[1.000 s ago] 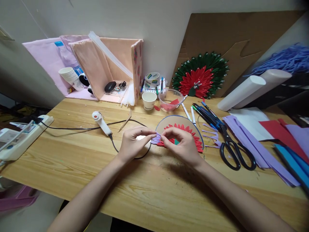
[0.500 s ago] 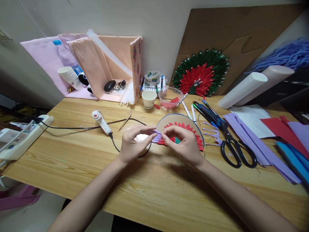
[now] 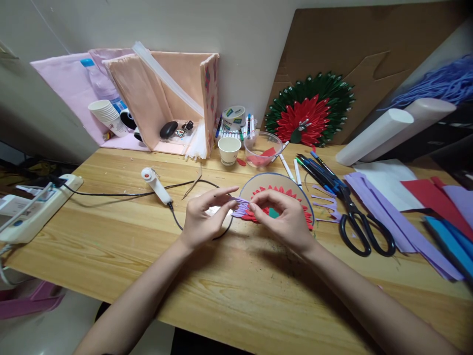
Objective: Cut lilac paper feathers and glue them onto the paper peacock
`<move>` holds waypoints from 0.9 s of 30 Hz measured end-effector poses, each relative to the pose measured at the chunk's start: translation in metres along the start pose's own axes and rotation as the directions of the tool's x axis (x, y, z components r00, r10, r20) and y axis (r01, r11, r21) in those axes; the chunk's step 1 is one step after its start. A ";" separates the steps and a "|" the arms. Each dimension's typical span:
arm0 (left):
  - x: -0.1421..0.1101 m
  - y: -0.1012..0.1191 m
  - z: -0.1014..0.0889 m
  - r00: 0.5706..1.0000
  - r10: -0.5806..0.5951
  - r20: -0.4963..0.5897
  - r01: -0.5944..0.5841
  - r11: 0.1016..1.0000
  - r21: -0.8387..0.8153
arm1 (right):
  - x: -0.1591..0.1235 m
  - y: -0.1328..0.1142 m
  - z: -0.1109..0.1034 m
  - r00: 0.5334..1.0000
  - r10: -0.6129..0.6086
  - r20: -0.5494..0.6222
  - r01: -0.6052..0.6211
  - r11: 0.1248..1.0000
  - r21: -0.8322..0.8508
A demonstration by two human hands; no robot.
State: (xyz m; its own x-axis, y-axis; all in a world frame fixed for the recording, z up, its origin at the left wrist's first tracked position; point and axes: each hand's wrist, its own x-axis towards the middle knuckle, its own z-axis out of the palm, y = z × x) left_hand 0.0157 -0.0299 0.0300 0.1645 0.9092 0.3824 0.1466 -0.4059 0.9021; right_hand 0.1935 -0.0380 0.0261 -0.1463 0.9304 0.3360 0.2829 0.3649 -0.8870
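Note:
A fringed strip of purple crepe paper (image 3: 242, 209) is stretched between my two hands above the table. The thumb of my left hand (image 3: 203, 219) and a finger beside it pinch the strip's left side, while the index finger is raised off it. At the other side, my right hand (image 3: 284, 219) pinches the paper between thumb and index finger. Just behind my hands lies a round cardboard disc (image 3: 264, 181) with a blue edge. Red petals (image 3: 283, 192) and a green patch (image 3: 273, 212) are on it, partly covered by my right hand.
Black-handled scissors (image 3: 354, 222), purple paper strips (image 3: 391, 212) and a cut purple fringe (image 3: 325, 204) lie to the right. A white glue gun (image 3: 157, 186) with a black cord rests left. Behind stand a paper cup (image 3: 229, 151), a clear bowl (image 3: 251, 157) and a red-green paper flower (image 3: 271, 113).
My left index finger has lifted away from the thumb. More of the purple strip shows between my hands, which have barely shifted. The view has moved slightly.

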 end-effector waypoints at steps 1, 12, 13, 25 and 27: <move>0.000 0.000 0.000 1.000 -0.009 0.009 0.009 1.000 -0.017 | 0.000 0.000 0.000 1.000 0.007 0.003 -0.007 1.000 0.010; -0.001 0.001 0.007 0.991 -0.127 0.028 0.130 0.982 -0.140 | 0.000 -0.005 0.001 0.999 0.037 0.010 -0.037 0.999 0.024; -0.001 0.001 0.008 0.989 -0.147 0.024 0.149 0.977 -0.156 | -0.001 -0.006 0.002 0.999 0.029 0.015 -0.029 0.999 0.013; -0.001 -0.002 0.009 0.947 -0.310 0.077 0.319 0.905 -0.282 | -0.003 -0.009 0.002 0.994 -0.111 0.017 0.112 0.982 -0.153; 0.000 -0.002 0.010 0.947 -0.313 0.074 0.321 0.906 -0.275 | -0.004 -0.009 0.003 0.995 -0.100 0.018 0.101 0.984 -0.148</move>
State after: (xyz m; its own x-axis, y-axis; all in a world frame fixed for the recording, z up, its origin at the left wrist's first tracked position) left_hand 0.0249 -0.0304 0.0261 0.1821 0.9812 0.0646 -0.0827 -0.0501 0.9953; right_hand 0.1884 -0.0448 0.0322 -0.1909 0.8886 0.4171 0.4037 0.4584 -0.7917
